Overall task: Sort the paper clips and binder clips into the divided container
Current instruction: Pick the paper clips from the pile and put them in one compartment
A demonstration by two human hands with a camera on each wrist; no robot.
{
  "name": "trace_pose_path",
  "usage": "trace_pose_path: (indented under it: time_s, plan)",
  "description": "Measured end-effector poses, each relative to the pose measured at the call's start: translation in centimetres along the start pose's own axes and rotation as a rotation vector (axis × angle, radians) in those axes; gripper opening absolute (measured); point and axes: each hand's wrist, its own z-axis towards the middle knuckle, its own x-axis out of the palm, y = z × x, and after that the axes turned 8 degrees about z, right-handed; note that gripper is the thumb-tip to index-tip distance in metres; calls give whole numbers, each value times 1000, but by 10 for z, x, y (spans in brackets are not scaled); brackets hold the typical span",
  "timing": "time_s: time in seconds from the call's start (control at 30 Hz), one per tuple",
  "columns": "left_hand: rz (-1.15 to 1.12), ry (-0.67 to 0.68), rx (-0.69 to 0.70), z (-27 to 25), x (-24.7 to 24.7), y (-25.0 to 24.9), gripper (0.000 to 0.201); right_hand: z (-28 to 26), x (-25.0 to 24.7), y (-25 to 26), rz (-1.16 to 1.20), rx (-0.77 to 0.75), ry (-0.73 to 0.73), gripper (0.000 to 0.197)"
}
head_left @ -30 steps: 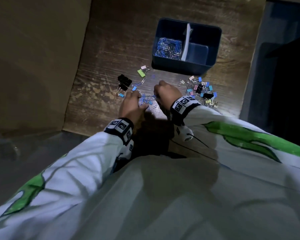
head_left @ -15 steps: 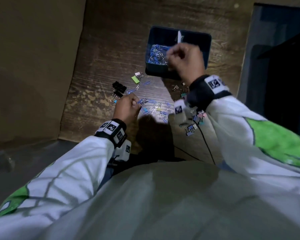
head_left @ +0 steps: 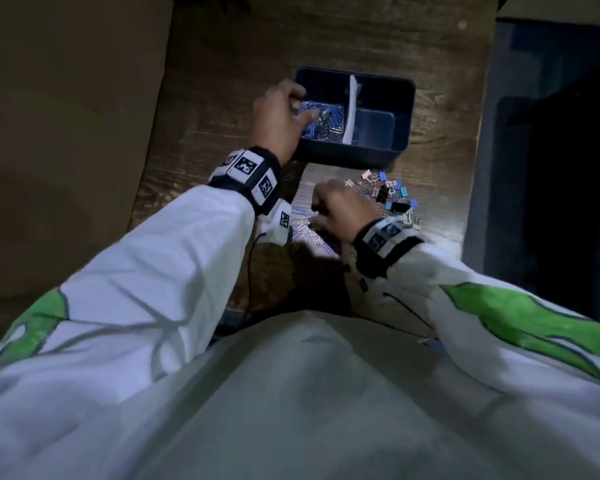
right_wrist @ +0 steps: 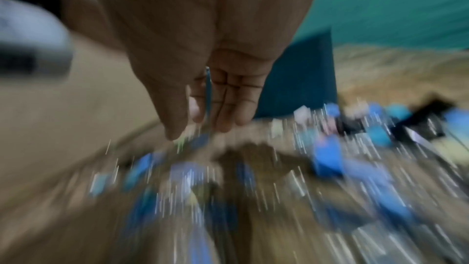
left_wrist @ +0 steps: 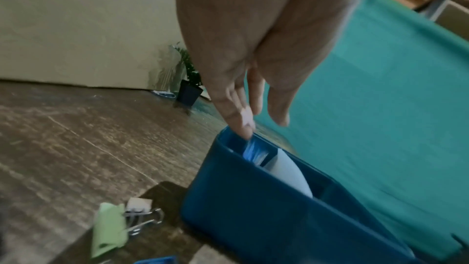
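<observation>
A dark blue divided container (head_left: 404, 112) sits on the wooden table with a white divider (head_left: 352, 109). Blue and silver paper clips (head_left: 326, 123) lie in its left compartment. My left hand (head_left: 281, 116) hovers over that compartment, and in the left wrist view its fingers (left_wrist: 245, 125) point straight down with a blue blur of paper clips (left_wrist: 253, 152) just below them. My right hand (head_left: 336, 209) is low over the loose paper clips (head_left: 302, 233) near me. In the blurred right wrist view it (right_wrist: 198, 127) pinches a thin paper clip (right_wrist: 208, 91). Coloured binder clips (head_left: 392, 195) lie to its right.
A green binder clip (left_wrist: 109, 228) and a white one (left_wrist: 138, 204) lie left of the container (left_wrist: 253, 208). A small potted plant (left_wrist: 189, 93) stands at the far table corner by the wall. Teal cloth (left_wrist: 380, 107) lies beyond the table's right edge.
My right hand has come back from the container to the loose clips near me. My left hand has left that pile and risen over the container's left compartment.
</observation>
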Motion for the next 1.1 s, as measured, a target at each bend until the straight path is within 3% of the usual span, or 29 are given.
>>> trace_pose_path:
  time_s: [0.1,0.23,0.3,0.43,0.7,0.8,0.87,1.0,1.1]
  plan:
    - [72,30,35,-29,2,25,12,-10,24,-13,-106,-6,107,20]
    - [275,355,31,-88,30,83,10,-16,23,-27,-119,-9,89,9]
    - [334,436,8,-108,43,102,17,-15,21,-29,-96,-11,82,12]
    - [388,366,-4,-123,54,108,21,-12,32,-15,-112,-20,82,22]
    - [209,341,-53,-120,47,119,13,-9,21,-17,101,128,70,10]
    - [106,293,-141,-118,34,130,12,0,-1,-22,152,144,-28,6]
    - [75,297,-173,-117,24,140,12,14,-15,-25,54,150,-92,5]
    - [196,235,-114,-113,8,152,10,40,-9,-5,-238,-43,-15,23]
    - [304,137,-83,-109,12,143,30,53,17,14,-233,-184,68,44]
